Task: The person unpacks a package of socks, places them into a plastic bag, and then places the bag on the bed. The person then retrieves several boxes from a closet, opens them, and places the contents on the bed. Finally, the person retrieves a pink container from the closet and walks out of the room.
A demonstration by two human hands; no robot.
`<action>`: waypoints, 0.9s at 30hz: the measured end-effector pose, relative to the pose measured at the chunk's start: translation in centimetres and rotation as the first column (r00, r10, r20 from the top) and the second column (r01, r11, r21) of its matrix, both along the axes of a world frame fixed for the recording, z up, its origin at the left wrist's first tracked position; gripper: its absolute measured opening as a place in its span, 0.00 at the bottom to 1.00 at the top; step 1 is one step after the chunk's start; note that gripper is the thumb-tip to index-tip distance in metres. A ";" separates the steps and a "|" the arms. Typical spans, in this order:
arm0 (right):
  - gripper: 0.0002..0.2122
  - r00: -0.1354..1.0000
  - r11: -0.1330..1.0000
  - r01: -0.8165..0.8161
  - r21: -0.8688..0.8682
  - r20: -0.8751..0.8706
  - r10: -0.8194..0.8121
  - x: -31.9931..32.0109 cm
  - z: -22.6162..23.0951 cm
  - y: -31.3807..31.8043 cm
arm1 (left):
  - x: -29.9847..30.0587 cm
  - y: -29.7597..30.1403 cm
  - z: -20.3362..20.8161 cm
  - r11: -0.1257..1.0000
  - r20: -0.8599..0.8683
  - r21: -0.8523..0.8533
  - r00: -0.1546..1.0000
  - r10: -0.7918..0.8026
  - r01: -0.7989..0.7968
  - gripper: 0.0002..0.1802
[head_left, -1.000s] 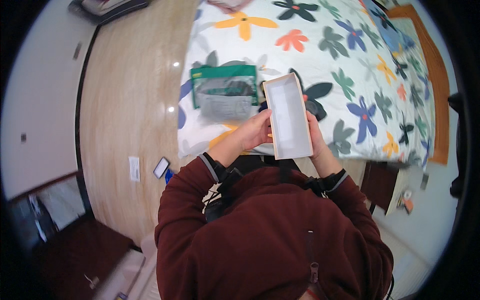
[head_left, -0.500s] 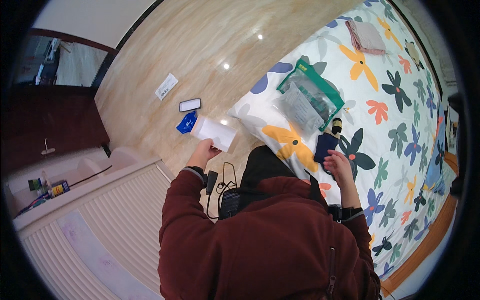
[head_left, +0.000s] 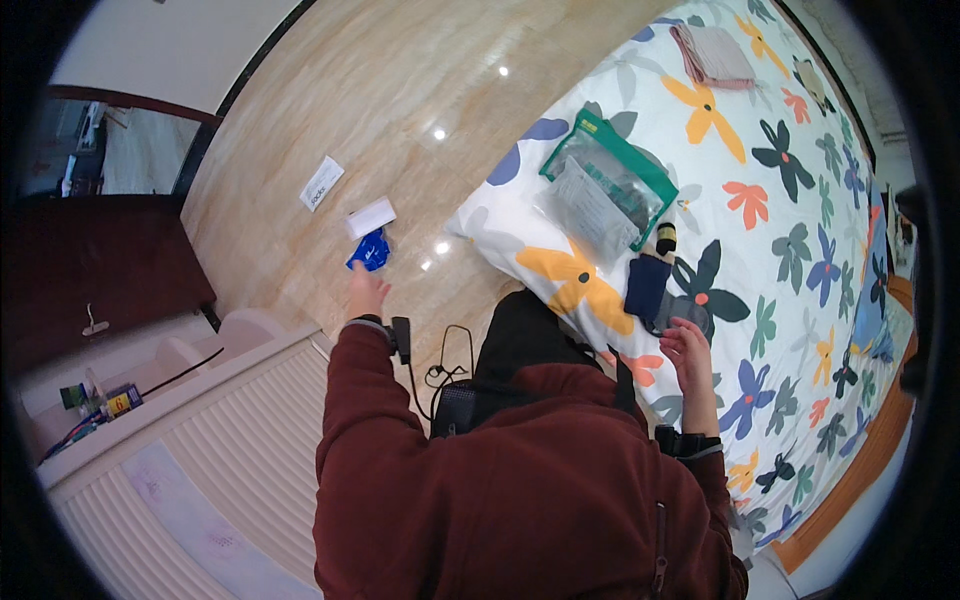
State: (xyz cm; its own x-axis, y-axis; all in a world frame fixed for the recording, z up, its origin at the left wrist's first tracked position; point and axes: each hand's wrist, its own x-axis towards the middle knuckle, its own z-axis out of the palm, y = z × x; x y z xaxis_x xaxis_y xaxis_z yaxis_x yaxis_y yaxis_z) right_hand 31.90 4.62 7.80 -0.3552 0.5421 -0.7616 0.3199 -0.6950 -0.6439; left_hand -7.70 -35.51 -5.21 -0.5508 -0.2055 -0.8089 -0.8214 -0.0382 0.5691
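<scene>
My left hand (head_left: 368, 293) reaches low over the floor, its fingers apart and holding nothing, right beside a crumpled blue packet (head_left: 370, 250). Whether a fingertip touches the packet I cannot tell. Just beyond the packet lies a white rectangular piece (head_left: 371, 217), like a card or small box. Over the near edge of the bed, my right hand (head_left: 685, 345) is open with loosely curved fingers and nothing in it. Close to that hand is a folded navy cloth item (head_left: 648, 287), perhaps a sock, with a grey one (head_left: 690, 318) next to it and a small black-and-yellow roll-shaped thing (head_left: 666, 238) above.
A clear plastic bag with a green border (head_left: 615, 190) lies on the flower-patterned bed (head_left: 750, 290); a folded pink cloth (head_left: 713, 55) is farther back. A printed white card (head_left: 322, 184) rests on the floor. A black cable (head_left: 450, 370) lies near my legs. A ribbed white cabinet (head_left: 230, 450) stands at left.
My left hand has let go of the white piece, which now lies where the dark-edged rectangle showed, and has moved left toward the blue packet. My right hand has dropped slightly, staying open.
</scene>
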 end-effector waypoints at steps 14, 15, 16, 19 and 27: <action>0.11 0.766 0.749 0.643 0.159 -0.124 -0.631 26.6 0.6 -19.9 | 14.4 18.8 -4.0 -0.234 -0.232 -0.496 -0.387 -0.892 0.836 0.19; 0.11 0.698 0.683 0.716 0.142 -0.157 -0.699 29.9 0.7 -23.5 | 16.4 20.5 -3.6 -0.365 -0.184 -0.455 -0.486 -0.854 0.813 0.19; 0.11 0.644 0.626 0.765 0.153 -0.148 -0.751 33.2 0.3 -26.9 | 19.5 22.3 -3.3 -0.332 -0.269 -0.482 -0.497 -0.825 0.811 0.18; 0.10 0.419 0.410 0.900 0.148 -0.032 -0.908 42.2 -0.5 -36.2 | 31.1 26.6 -0.5 -0.428 -0.277 -0.267 -0.494 -0.824 0.864 0.17; 0.06 -0.240 -0.229 0.955 0.191 0.038 -0.970 54.9 0.1 -54.5 | 68.5 26.8 8.5 -0.852 -0.604 0.050 -0.664 -0.441 0.521 0.16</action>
